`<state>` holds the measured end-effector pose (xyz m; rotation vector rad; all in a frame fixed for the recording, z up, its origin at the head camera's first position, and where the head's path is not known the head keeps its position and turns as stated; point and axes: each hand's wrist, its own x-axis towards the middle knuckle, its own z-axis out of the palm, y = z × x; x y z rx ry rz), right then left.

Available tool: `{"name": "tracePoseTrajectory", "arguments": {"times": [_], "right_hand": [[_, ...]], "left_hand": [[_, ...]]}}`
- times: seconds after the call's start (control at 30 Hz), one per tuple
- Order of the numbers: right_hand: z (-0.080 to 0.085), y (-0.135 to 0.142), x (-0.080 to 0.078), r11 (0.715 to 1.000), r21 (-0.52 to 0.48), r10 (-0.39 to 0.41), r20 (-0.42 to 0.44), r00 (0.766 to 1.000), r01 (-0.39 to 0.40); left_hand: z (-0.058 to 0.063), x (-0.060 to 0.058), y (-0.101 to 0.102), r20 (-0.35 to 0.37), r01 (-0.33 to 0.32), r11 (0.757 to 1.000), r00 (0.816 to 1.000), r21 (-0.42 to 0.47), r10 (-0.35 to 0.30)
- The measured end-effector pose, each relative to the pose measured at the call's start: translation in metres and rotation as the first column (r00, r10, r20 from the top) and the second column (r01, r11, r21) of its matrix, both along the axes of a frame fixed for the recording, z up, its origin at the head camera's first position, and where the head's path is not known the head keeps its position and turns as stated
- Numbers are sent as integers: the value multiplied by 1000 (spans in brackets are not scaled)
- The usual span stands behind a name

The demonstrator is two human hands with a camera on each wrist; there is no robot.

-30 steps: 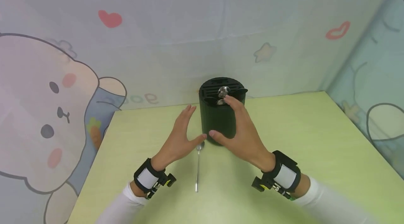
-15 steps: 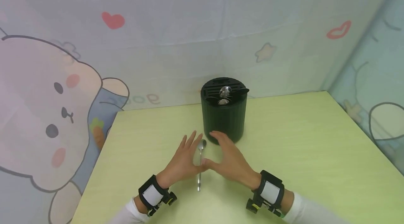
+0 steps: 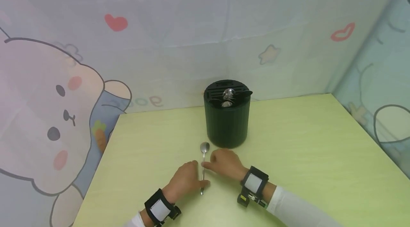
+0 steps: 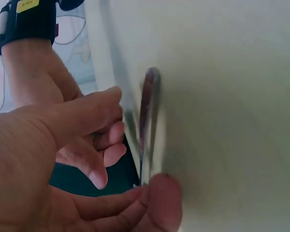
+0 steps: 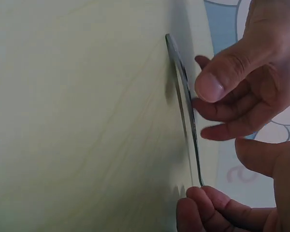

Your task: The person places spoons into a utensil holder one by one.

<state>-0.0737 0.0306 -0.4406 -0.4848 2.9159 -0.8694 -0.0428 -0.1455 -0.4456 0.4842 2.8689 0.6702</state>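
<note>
A metal spoon lies lengthwise on the table, bowl toward the black ribbed utensil holder. My left hand is low on its left, thumb stretched across above the handle near its end. From the right, my right hand reaches in with bent fingers, thumb tip by the spoon's neck. In the left wrist view the spoon handle runs between thumb and fingers, the thumb apart from it. Right-hand fingertips are close to the spoon in the right wrist view; whether they touch it cannot be told.
Spoon heads and dark utensil ends stick out of the holder's slotted top. The pale yellow-green table ends at a printed cloth backdrop behind. Each wrist wears a black strap with a small camera.
Both hands have come down and back toward the person, from before the holder to either side of the spoon. The right hand's fingers have bent more. Holder and spoon stay put.
</note>
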Motion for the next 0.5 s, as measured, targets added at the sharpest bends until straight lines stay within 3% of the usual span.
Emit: {"name": "tracePoseTrajectory", "arguments": {"times": [0.27,0.5], "right_hand": [[-16,-15,-12,993,111,-43,37,998,39],[-20,-19,-16,1000,-9,-27,115,993,28]], "left_hand": [[-10,3,1,121,-54,995,992,90,43],[-8,4,3,193,-57,984,981,167,24]]}}
